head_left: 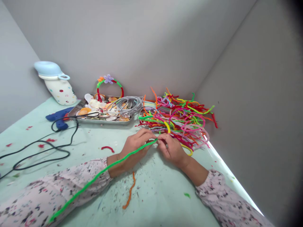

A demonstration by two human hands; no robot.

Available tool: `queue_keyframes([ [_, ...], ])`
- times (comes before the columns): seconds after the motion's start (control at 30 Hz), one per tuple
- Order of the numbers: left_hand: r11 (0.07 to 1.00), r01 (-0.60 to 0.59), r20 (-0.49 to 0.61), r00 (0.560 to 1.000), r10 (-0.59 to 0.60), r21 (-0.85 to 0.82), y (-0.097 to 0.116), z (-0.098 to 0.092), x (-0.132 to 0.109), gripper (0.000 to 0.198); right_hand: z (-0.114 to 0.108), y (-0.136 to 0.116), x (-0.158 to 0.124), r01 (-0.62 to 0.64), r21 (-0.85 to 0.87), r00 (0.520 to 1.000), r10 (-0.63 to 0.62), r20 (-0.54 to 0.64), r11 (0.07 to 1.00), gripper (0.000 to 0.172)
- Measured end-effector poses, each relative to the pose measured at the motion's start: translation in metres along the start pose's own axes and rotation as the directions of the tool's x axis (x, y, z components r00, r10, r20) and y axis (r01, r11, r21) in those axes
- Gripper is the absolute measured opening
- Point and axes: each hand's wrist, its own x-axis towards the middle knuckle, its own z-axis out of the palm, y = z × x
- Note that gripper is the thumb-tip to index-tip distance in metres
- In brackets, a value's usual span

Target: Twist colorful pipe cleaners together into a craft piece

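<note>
A long green pipe cleaner [101,171] runs from my fingertips back over my left forearm toward the lower left. My left hand [134,148] is closed, pinching it near its far end. Against it my right hand [172,150] is closed too, thumb and fingers on the same end, and the two hands' fingertips meet there. A short green tip shows just above the fingers; whether it is bent or a separate piece I cannot tell. Just beyond my right hand lies a heap of coloured pipe cleaners [175,118].
A metal tray [104,122] holds shells, a coil of grey wire [130,105] and a pipe-cleaner hoop with flowers [98,91]. Left of it are a blue glue gun [60,115], its black cord [59,148] and a bottle [60,90]. An orange pipe-cleaner piece [129,192] lies in front; walls stand behind and right.
</note>
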Motion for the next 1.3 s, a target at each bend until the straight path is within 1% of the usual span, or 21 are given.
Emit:
queue_keyframes([
  [0.13, 1.000, -0.003, 0.036, 0.999, 0.003, -0.005, -0.0029, 0.0004, -0.0016, 0.016, -0.0005, 0.0000, -0.0006, -0.001, 0.023, 1.000, 0.000, 0.028, 1.000, 0.010],
  [0.27, 1.000, -0.016, 0.030, 0.999, 0.016, 0.004, -0.0061, 0.0018, -0.0019, 0.015, -0.0010, -0.0008, -0.0007, -0.003, 0.050, 0.999, 0.001, 0.045, 0.999, 0.010],
  [0.57, 1.000, -0.015, 0.013, 1.000, 0.015, 0.001, -0.0041, 0.0007, 0.0012, 0.012, -0.0010, -0.0007, -0.0001, 0.006, 0.026, 1.000, -0.006, -0.009, 1.000, 0.015],
  [0.8, 1.000, -0.026, 0.018, 0.999, 0.026, -0.015, -0.0061, 0.0013, 0.0000, 0.012, -0.0027, 0.0004, 0.0006, 0.003, 0.043, 0.999, -0.006, 0.053, 0.999, 0.013],
  [0.93, 0.999, -0.015, 0.028, 0.999, 0.016, -0.041, -0.0054, 0.0007, -0.0007, 0.013, -0.0035, 0.0011, 0.0001, 0.008, 0.038, 0.998, -0.010, 0.064, 0.999, 0.013],
  [1.3, 1.000, -0.001, 0.046, 0.999, 0.002, -0.024, -0.0073, 0.0016, -0.0012, 0.014, -0.0026, -0.0001, 0.0006, 0.016, 0.002, 0.998, -0.016, 0.065, 1.000, 0.012],
])
